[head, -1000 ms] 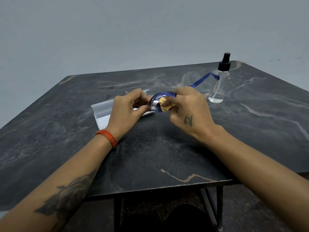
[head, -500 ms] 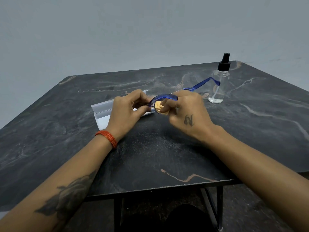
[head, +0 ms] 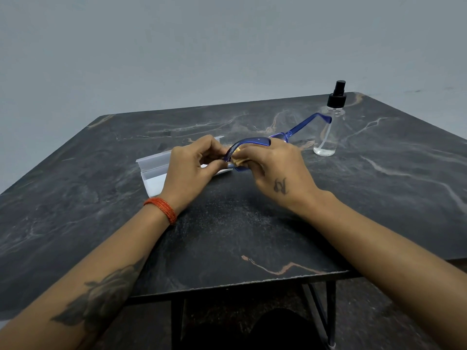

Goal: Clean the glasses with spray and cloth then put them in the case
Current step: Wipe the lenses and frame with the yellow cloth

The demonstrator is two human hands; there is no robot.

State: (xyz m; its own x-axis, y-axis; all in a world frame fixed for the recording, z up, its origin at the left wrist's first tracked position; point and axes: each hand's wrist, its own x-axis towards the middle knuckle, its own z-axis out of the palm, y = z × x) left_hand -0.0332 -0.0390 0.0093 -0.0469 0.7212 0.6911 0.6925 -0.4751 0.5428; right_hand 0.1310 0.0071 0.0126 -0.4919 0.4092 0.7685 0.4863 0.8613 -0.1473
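Blue-framed glasses [head: 252, 142] are held above the middle of the dark table. My left hand [head: 192, 170] pinches the left end of the frame. My right hand [head: 275, 173] pinches a small tan cloth [head: 237, 160] against the left lens. One blue temple arm [head: 307, 123] sticks out to the back right, in front of the spray bottle. The white glasses case [head: 154, 168] lies open on the table behind and under my left hand, partly hidden by it. A clear spray bottle [head: 328, 132] with a black pump top stands at the back right.
The dark marble-patterned table [head: 227, 238] has its front edge close to me, with black metal legs below. A plain grey wall rises behind it. An orange bracelet sits on my left wrist.
My right hand's fingers have shifted with the cloth over the lens, rubbing it. The glasses have tilted slightly. My left hand has stayed in place.
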